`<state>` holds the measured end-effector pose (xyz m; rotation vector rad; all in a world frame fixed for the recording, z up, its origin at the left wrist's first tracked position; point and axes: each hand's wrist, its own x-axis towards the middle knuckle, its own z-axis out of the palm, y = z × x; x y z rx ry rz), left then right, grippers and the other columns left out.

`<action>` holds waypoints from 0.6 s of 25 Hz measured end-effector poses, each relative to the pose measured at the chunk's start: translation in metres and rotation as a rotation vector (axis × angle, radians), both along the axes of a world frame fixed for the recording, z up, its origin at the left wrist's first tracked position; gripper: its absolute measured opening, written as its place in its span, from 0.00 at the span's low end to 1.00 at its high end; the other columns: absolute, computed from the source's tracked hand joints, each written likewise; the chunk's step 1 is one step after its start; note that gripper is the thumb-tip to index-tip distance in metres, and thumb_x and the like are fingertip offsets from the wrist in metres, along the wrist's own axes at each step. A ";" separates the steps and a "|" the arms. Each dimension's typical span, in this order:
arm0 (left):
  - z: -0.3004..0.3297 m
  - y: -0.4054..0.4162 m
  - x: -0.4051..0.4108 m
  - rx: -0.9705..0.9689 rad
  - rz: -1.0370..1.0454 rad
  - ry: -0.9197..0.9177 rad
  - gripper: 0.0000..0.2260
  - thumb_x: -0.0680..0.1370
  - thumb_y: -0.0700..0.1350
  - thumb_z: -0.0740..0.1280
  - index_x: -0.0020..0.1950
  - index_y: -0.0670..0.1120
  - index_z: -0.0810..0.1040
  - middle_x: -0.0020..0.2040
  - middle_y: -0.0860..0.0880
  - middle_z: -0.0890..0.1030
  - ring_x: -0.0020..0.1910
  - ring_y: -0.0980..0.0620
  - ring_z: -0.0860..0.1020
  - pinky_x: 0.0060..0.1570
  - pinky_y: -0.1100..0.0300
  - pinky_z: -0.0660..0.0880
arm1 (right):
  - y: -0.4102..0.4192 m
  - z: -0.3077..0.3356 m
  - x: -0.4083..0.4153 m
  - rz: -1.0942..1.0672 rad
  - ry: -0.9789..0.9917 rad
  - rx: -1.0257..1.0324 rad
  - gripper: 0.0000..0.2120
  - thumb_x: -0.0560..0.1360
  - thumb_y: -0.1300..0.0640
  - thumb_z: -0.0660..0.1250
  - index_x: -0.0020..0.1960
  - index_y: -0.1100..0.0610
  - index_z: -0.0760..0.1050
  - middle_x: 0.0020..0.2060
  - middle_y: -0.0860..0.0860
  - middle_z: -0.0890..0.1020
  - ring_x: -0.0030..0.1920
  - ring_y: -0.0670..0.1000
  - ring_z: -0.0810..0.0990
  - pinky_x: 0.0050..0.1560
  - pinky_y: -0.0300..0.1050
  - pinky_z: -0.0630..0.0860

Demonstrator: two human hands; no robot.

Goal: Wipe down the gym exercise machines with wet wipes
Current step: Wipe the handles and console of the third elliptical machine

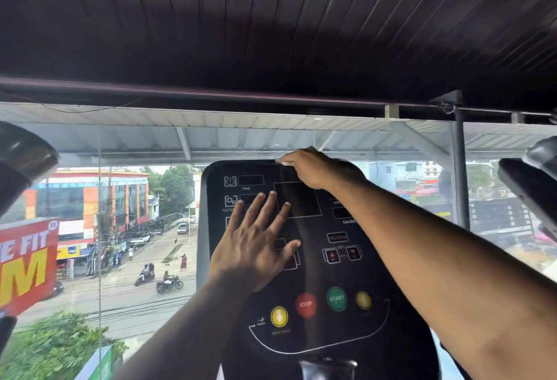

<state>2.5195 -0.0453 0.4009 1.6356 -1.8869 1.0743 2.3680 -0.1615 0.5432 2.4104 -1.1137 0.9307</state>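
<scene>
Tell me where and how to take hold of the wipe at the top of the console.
Only a small white edge of the wipe shows, poking left from under the right hand at the console's top rim. Pinch that free edge, coming from the left, probably. The left hand lies flat on the panel.

Dark ribbed panel ceiling [271, 18] overhead. Far side: full-height glass window wall [99, 229], daylight coming through. Grey corrugated metal awning [241, 129] outside above it, dark steel post [459, 168] at right. Beyond: street with motorcycles [168, 283], orange-and-glass building [90, 195], red-and-yellow banner [27, 265] near left.
</scene>
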 end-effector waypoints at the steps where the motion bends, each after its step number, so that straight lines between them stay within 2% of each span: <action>1: 0.000 -0.001 0.001 -0.006 -0.003 -0.004 0.35 0.82 0.71 0.41 0.86 0.56 0.45 0.86 0.50 0.43 0.85 0.50 0.41 0.82 0.44 0.40 | 0.001 -0.002 -0.002 -0.001 0.010 0.006 0.30 0.79 0.74 0.57 0.74 0.49 0.73 0.71 0.59 0.75 0.66 0.60 0.78 0.60 0.48 0.76; 4: 0.000 0.000 0.001 -0.007 -0.006 -0.006 0.36 0.81 0.72 0.39 0.86 0.57 0.45 0.85 0.50 0.43 0.85 0.50 0.41 0.82 0.44 0.41 | -0.013 -0.003 -0.037 -0.110 -0.051 0.038 0.30 0.79 0.73 0.57 0.74 0.49 0.73 0.69 0.60 0.76 0.60 0.61 0.80 0.56 0.51 0.78; 7: -0.001 0.002 -0.001 -0.001 -0.010 0.000 0.35 0.81 0.72 0.39 0.86 0.57 0.44 0.85 0.50 0.41 0.84 0.50 0.40 0.82 0.45 0.39 | -0.033 -0.007 -0.082 -0.259 -0.206 0.030 0.24 0.79 0.70 0.59 0.70 0.52 0.77 0.64 0.63 0.79 0.58 0.64 0.81 0.56 0.52 0.78; 10: 0.001 0.001 -0.001 0.005 -0.009 0.016 0.36 0.81 0.72 0.40 0.86 0.57 0.47 0.86 0.50 0.44 0.85 0.50 0.41 0.82 0.45 0.39 | -0.045 -0.008 -0.105 -0.334 -0.407 0.069 0.15 0.79 0.65 0.63 0.62 0.57 0.82 0.58 0.64 0.81 0.57 0.65 0.81 0.54 0.51 0.79; 13: 0.000 0.002 0.000 0.031 0.006 0.004 0.36 0.81 0.72 0.38 0.86 0.57 0.42 0.85 0.50 0.39 0.84 0.50 0.38 0.82 0.45 0.37 | -0.044 -0.008 -0.115 -0.342 -0.458 0.143 0.09 0.75 0.66 0.66 0.49 0.57 0.83 0.51 0.62 0.82 0.56 0.64 0.82 0.50 0.46 0.77; 15: 0.002 0.003 0.000 0.030 0.009 0.001 0.36 0.81 0.71 0.39 0.85 0.57 0.42 0.85 0.50 0.39 0.84 0.50 0.38 0.82 0.44 0.38 | -0.044 -0.010 -0.114 -0.373 -0.455 0.135 0.12 0.75 0.67 0.65 0.56 0.61 0.81 0.57 0.64 0.80 0.58 0.65 0.80 0.55 0.49 0.78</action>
